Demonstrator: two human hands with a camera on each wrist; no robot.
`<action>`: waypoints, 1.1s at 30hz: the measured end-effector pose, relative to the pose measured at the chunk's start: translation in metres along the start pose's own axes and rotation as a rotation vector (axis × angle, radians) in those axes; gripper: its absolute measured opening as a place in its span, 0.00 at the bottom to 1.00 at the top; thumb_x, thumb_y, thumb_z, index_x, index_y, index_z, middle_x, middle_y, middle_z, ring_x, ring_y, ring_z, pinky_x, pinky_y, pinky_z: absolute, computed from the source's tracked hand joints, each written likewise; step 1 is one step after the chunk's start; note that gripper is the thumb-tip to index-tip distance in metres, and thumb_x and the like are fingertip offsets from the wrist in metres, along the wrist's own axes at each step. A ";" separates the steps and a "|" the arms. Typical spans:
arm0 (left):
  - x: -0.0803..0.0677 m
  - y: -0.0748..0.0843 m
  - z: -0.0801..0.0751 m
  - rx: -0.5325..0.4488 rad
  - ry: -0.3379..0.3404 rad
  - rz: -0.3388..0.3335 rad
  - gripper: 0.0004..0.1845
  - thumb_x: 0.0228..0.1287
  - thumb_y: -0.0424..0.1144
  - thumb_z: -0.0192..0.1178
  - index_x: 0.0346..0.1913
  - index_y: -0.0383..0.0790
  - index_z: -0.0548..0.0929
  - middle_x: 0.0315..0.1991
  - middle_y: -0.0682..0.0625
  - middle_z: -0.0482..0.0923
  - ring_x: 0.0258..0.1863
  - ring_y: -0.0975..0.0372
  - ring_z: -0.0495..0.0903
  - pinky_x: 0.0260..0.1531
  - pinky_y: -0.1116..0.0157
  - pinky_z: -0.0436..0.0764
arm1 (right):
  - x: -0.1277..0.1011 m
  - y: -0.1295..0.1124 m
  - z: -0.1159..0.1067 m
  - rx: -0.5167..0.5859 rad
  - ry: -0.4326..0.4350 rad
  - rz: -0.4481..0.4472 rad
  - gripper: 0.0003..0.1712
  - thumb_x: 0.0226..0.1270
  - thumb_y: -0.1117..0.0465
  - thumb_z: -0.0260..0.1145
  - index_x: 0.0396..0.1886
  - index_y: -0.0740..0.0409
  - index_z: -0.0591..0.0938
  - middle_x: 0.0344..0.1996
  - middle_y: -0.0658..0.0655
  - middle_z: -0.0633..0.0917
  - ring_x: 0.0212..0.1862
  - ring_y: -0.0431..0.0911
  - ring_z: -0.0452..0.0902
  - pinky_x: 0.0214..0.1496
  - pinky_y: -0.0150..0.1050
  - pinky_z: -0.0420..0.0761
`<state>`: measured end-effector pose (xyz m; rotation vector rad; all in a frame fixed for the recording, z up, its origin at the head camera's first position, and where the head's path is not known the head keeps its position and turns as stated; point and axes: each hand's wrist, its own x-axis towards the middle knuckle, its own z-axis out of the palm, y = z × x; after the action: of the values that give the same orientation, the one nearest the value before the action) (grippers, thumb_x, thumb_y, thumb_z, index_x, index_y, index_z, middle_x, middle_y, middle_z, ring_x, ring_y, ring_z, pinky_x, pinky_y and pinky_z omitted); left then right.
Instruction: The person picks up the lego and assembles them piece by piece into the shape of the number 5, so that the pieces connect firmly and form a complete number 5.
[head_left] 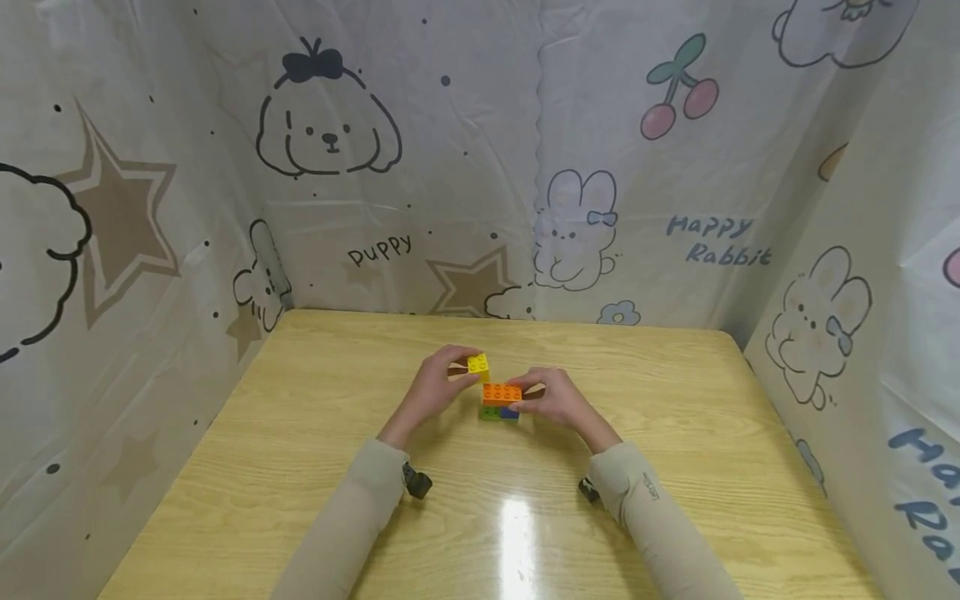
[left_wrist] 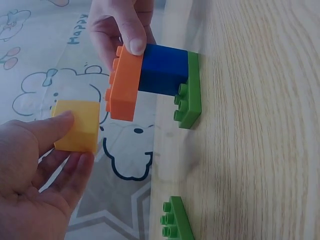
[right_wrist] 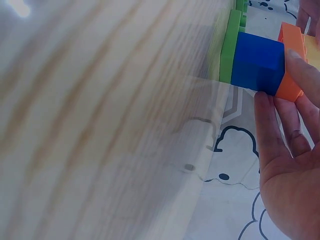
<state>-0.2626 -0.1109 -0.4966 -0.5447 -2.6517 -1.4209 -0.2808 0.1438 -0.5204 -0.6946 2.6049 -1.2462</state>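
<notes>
My left hand [head_left: 432,386] pinches a small yellow toy block [head_left: 477,365] between thumb and fingers, holding it in the air just left of and beyond a stack. That stack has a thin green brick [left_wrist: 192,95] at the bottom on the table, a blue block [left_wrist: 164,70] on one end of it, and a long orange brick [head_left: 501,393] on top. The orange brick juts out over the green brick's bare studs. Thumb and fingers of my right hand [head_left: 558,398] grip the orange brick's right end, a fingertip near the blue block.
A second thin green brick [left_wrist: 176,220] lies on the wooden table [head_left: 315,467], apart from the stack; the head view does not show it. A patterned cloth [head_left: 450,167] rises behind the table and at both sides.
</notes>
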 end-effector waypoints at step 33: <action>-0.005 0.004 0.013 -0.056 -0.087 0.022 0.19 0.71 0.38 0.67 0.63 0.45 0.82 0.60 0.48 0.82 0.58 0.54 0.82 0.63 0.53 0.82 | -0.001 0.003 0.001 0.054 0.001 -0.007 0.21 0.62 0.61 0.79 0.55 0.57 0.89 0.44 0.54 0.88 0.51 0.51 0.85 0.52 0.40 0.89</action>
<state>-0.2558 -0.0995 -0.5021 -0.6536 -2.6692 -1.5032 -0.2804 0.1453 -0.5231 -0.6940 2.5610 -1.3138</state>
